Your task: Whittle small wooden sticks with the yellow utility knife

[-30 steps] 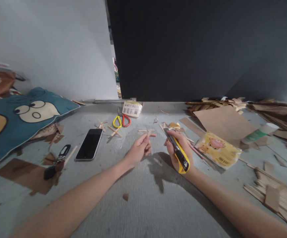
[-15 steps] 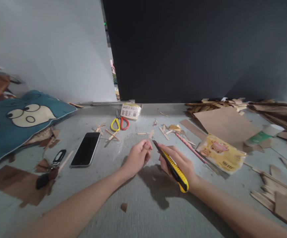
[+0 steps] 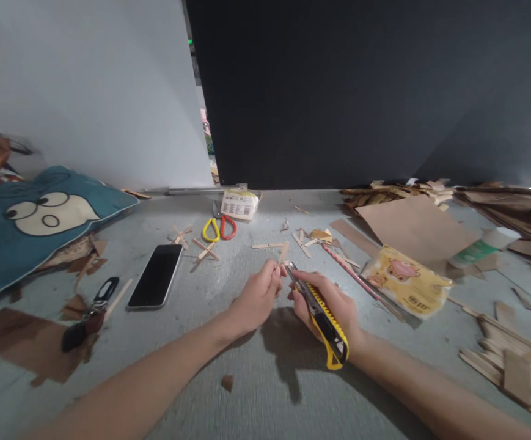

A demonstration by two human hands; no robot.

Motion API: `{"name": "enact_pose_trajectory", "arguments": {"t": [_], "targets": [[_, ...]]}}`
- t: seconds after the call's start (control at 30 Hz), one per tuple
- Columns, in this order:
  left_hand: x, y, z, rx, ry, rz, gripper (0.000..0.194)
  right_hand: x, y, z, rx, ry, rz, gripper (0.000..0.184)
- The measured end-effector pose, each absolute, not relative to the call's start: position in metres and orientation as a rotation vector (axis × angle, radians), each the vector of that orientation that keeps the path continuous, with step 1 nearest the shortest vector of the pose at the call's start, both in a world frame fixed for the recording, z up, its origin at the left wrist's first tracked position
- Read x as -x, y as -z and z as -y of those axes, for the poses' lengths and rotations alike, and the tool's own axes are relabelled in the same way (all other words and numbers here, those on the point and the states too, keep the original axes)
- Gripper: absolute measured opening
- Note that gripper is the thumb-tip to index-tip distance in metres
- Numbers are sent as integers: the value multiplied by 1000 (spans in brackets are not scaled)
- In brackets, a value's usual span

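One knife [image 3: 318, 310], one wooden stick [image 3: 284, 252], held close together

The right hand [image 3: 338, 305] is wrapped around the yellow-and-black knife, whose front end points forward and toward the left hand [image 3: 258, 296]. That left hand pinches the short, pale stick between thumb and fingers, leaving its far end poking up past the fingertips. The knife's tip sits right beside the stick; whether the two touch, I cannot tell. Both hands are low over the gray desk [image 3: 247, 412], near its middle.

Just beyond the held stick, another stick [image 3: 265, 245] lies flat. To its left are two sets of crossed sticks [image 3: 206, 249], and behind them scissors [image 3: 222, 223] with one yellow and one red handle, next to a small white-and-yellow packet [image 3: 240, 206]. A dark-screened phone [image 3: 155, 277] lies left of the hands.

On the right, a pink striped rod [image 3: 351, 273] slants toward a yellow pouch [image 3: 409, 284]. Past the pouch are a brown cardboard sheet [image 3: 412, 229] and a white-and-green tube [image 3: 483, 247]. A pile of wooden strips [image 3: 517, 360] lies nearer, at the right edge.
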State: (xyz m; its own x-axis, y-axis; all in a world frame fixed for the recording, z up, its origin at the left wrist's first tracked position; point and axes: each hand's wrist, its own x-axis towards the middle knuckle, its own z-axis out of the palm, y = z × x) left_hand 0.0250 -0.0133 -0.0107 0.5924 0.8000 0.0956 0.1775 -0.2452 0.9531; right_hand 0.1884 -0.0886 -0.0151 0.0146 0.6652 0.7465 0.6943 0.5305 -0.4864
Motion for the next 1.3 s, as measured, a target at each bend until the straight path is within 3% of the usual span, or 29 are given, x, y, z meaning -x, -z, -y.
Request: {"name": "enact_pose_trajectory", "arguments": {"t": [1.3], "targets": [[-22,3,18,-2039,-617,-983,20,-186,20,88,1241,-34,1751,27]]}}
